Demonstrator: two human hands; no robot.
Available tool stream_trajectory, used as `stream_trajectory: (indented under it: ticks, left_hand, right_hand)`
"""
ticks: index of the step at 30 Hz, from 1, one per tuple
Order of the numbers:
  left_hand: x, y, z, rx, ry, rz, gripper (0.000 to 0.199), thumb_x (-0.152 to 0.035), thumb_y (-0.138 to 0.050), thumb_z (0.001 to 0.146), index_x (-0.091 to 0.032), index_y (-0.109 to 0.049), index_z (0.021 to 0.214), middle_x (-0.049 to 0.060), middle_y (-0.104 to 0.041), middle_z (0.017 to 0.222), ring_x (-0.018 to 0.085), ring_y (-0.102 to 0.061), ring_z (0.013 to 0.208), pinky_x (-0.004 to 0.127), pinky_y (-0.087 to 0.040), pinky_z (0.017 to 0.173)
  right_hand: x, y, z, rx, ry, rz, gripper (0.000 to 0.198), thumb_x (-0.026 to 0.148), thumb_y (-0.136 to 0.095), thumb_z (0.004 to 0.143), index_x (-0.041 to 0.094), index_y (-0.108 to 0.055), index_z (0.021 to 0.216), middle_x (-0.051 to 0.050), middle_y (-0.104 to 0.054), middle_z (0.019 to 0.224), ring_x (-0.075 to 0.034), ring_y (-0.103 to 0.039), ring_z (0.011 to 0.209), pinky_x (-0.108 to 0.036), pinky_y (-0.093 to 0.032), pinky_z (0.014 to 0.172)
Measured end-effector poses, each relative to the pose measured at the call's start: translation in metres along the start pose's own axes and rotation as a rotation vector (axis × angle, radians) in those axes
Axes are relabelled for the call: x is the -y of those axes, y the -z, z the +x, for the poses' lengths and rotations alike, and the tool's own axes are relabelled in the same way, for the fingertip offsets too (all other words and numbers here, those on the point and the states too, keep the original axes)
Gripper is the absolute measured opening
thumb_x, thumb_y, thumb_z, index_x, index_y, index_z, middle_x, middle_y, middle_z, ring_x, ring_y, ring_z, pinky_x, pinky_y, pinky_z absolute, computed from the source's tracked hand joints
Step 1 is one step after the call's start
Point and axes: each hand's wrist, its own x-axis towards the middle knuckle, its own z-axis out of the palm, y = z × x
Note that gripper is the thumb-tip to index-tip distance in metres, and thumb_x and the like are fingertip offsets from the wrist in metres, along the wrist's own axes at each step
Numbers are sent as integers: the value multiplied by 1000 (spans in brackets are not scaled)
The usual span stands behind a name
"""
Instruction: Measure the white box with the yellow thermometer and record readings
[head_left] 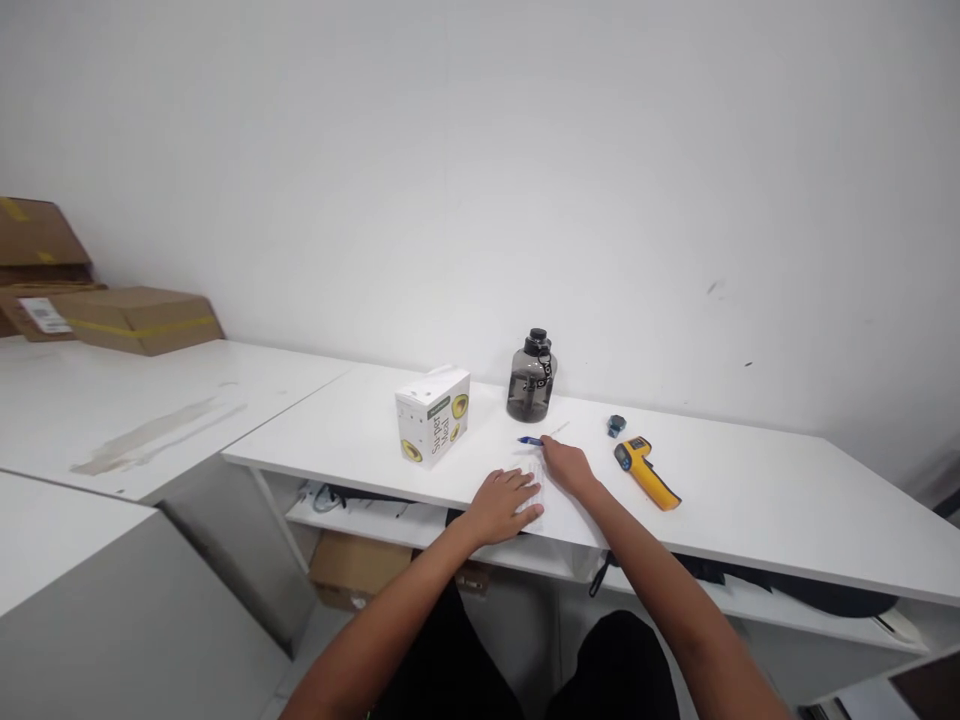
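Note:
My right hand [568,467] is closed around a blue pen [530,441], which sticks out to the left just above the desk. My left hand [501,507] lies with fingers spread on the left side of a white paper sheet [556,503] near the desk's front edge. Faint print shows on the sheet beside the fingers. A white Super Meal box [433,418] with avocado pictures stands left of my hands. Behind them is a dark see-through jug [531,376] with a black lid. To the right lies a yellow and black infrared thermometer gun [651,477].
A small dark bluish object [616,426] sits behind the thermometer gun. Cardboard boxes [146,320] are stacked on the left desk by the wall. Under the white desk [757,490] runs a shelf [420,518] with cables and dark items, above another carton [360,565].

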Motion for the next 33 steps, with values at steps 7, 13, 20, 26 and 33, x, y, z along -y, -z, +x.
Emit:
stream_trajectory:
  ticks: [7,13,20,26,33]
  left_hand:
    - [17,8,81,49,112,76,40,-41,-33,96,-24,-66,108,7,-65,105,25,-59,101,41,-43,87]
    - [31,-15,129,74,68,29,50,-45,-37,94,-21,-47,136,13,-51,135,31,-45,125,49,-32,102]
    - [48,-21,135,122,24,17,51,-49,-34,94,-23,-46,136,13,-46,141,30,-40,130,48,-28,104]
    - [48,-29,133,68,-2,59,48,-43,-36,94,-22,-47,136,13,-47,142,30,-41,128,47,-30,102]
    - [42,-30,129,48,-2,104,49,-38,-36,94,-17,-48,137,16,-48,141,32,-42,127,48,-31,100]
  right_hand:
    - [-15,-18,-9,-519,-191,663,46,56,-35,96,16,-57,106,-2,-66,72,-19,-64,68,-28,-47,67]
    - [-23,-17,6,-597,-238,867,56,52,-40,94,14,-40,136,-14,-63,119,-18,-65,85,-32,-50,80]
    - [-35,-21,11,-387,-231,1095,27,49,-50,88,22,-53,88,1,-58,72,-15,-54,67,-27,-46,65]
    - [-37,-13,5,-74,-132,1135,46,55,-39,91,21,-56,66,2,-48,52,-14,-46,53,-27,-39,55]
    - [-31,-2,2,-21,-170,976,41,50,-51,85,21,-48,55,1,-53,56,-15,-51,59,-28,-42,60]
